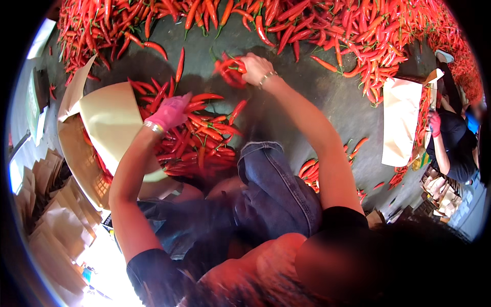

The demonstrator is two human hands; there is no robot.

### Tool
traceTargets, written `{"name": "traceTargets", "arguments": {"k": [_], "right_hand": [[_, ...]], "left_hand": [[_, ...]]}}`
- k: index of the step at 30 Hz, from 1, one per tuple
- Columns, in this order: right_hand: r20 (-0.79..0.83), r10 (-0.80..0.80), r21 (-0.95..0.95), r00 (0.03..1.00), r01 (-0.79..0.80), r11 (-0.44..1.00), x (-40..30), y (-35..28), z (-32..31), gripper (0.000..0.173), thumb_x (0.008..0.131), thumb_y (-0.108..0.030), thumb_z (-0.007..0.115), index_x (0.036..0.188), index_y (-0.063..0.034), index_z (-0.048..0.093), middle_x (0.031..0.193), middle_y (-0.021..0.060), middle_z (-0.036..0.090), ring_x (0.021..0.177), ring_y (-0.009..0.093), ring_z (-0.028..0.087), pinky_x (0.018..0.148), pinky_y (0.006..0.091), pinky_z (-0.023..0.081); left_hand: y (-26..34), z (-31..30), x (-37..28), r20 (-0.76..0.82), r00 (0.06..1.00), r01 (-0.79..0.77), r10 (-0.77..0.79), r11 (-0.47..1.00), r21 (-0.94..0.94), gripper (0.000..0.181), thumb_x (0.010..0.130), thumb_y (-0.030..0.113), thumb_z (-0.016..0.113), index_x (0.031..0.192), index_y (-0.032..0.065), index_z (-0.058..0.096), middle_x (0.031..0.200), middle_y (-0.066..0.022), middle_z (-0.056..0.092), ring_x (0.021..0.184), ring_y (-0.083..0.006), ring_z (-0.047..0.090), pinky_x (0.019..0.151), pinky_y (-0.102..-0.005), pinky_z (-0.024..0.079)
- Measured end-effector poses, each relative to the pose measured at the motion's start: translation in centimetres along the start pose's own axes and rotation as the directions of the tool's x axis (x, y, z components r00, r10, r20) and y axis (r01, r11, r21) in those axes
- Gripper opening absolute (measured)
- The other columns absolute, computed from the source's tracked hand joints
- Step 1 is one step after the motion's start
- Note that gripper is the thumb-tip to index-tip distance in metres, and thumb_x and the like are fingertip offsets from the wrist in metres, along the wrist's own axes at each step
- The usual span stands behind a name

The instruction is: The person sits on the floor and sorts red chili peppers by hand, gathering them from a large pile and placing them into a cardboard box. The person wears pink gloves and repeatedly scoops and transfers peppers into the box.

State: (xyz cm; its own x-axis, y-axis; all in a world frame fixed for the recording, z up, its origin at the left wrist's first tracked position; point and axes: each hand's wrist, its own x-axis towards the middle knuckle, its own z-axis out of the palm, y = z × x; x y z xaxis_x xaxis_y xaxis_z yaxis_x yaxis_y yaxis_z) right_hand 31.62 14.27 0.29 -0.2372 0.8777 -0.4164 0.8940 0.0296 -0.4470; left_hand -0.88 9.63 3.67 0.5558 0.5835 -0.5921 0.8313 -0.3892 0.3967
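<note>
My right hand (256, 70), bare with a bracelet at the wrist, grips several red chili peppers (226, 71) just above the dark floor (284, 90). These peppers are slightly blurred. In a pink glove, my left hand (172, 109) rests at a pile of red chilies (207, 142) in front of my legs. Its fingers reach over some peppers, and whether they grip any is hidden. Left of that pile, a plastic crate (82, 153) holds more chilies, with brown paper (111, 119) lining it and folding over its side.
A large heap of red chilies (345, 23) spans the far side. Stacked brown paper liners (65, 215) stand at the lower left. To the right, a co-worker (454, 138) sits by another paper-lined container (402, 119). A smaller chili pile (310, 172) lies beside my knee.
</note>
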Motion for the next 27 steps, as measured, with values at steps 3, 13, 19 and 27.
{"name": "traceTargets", "arguments": {"k": [3,13,19,27], "right_hand": [[-0.464,0.157,0.165,0.872,-0.089,0.982,-0.8,5.0,-3.5,0.032,0.072,-0.017,0.063,0.102,-0.0073,0.066,0.1,0.0172,0.064,0.099,0.037,0.063,0.086,0.046,0.051],[-0.462,-0.093,0.21,0.882,0.21,0.955,9.1,18.1,-7.4,0.053,0.064,-0.025,0.075,0.113,-0.0073,0.065,0.11,0.0185,0.066,0.102,0.032,0.062,0.09,0.0393,0.049],[0.017,-0.163,0.185,0.986,0.157,0.97,1.5,11.2,-4.0,0.058,0.061,-0.023,0.071,0.117,-0.0107,0.065,0.13,0.0178,0.054,0.121,0.037,0.046,0.103,0.0408,0.041],[-0.184,0.112,0.594,0.977,0.02,0.804,-3.7,13.1,-5.7,0.041,0.068,-0.009,0.067,0.107,0.0024,0.062,0.119,0.0155,0.062,0.1,0.023,0.062,0.089,0.0328,0.05]], "left_hand": [[2.3,-6.9,0.9,0.03,0.999,-0.005,0.018,0.922,-0.387,0.055,0.077,0.011,0.06,0.132,0.008,0.056,0.114,-0.0211,0.061,0.104,-0.0335,0.06,0.092,-0.0407,0.046],[11.3,-6.8,30.6,-0.713,0.7,-0.195,-0.051,0.946,-0.259,0.042,0.078,0.021,0.063,0.12,0.0206,0.063,0.141,-0.0192,0.044,0.131,-0.0379,0.04,0.106,-0.0438,0.039],[12.3,0.7,19.6,0.05,0.99,0.053,-0.135,0.012,-0.999,0.036,0.089,0.015,0.061,0.123,0.0053,0.057,0.126,-0.0143,0.056,0.111,-0.0319,0.059,0.093,-0.0392,0.05],[8.0,7.2,5.4,0.041,0.961,-0.162,-0.273,-0.678,-0.717,0.032,0.095,0.01,0.054,0.127,0.0074,0.051,0.143,-0.011,0.043,0.13,-0.0328,0.045,0.101,-0.0501,0.046]]}}
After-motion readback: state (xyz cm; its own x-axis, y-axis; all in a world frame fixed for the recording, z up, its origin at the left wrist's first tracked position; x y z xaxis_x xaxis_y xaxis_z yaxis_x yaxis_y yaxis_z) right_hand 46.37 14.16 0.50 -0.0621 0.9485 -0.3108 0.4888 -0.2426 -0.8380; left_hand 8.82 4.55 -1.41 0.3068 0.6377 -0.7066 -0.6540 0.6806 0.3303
